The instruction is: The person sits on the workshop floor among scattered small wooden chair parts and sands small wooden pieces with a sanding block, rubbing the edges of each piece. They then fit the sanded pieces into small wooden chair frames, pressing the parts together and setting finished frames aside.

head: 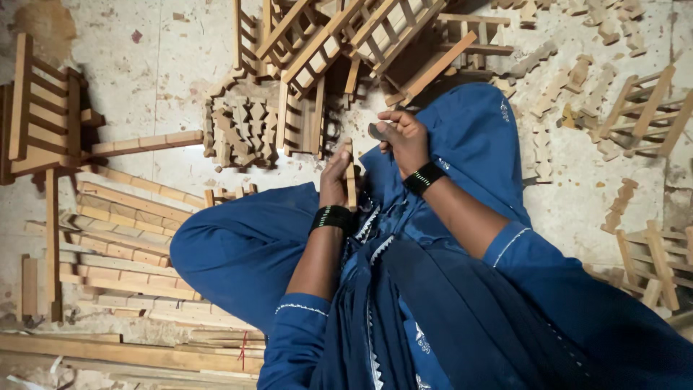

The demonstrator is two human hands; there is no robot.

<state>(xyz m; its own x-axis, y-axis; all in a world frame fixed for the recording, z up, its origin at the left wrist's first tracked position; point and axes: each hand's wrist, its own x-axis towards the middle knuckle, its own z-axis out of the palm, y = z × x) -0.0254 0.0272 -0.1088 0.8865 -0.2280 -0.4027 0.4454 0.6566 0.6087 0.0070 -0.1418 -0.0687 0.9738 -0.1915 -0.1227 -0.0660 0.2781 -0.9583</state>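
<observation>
Left hand (334,177) extended forward, fingers straight and together. Right hand (403,137) raised just beside it, fingers curled into a closed grip.

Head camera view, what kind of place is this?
Probably a small woodworking workshop, worked on the floor: slatted wooden frames, stacked wooden strips and small notched wooden pieces lie around, and the left hand holds a wooden stick.

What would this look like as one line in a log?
left hand: holds wooden strip upright | right hand: grips small dark tool | floor: notched wood pieces, ladder-like frames
</observation>
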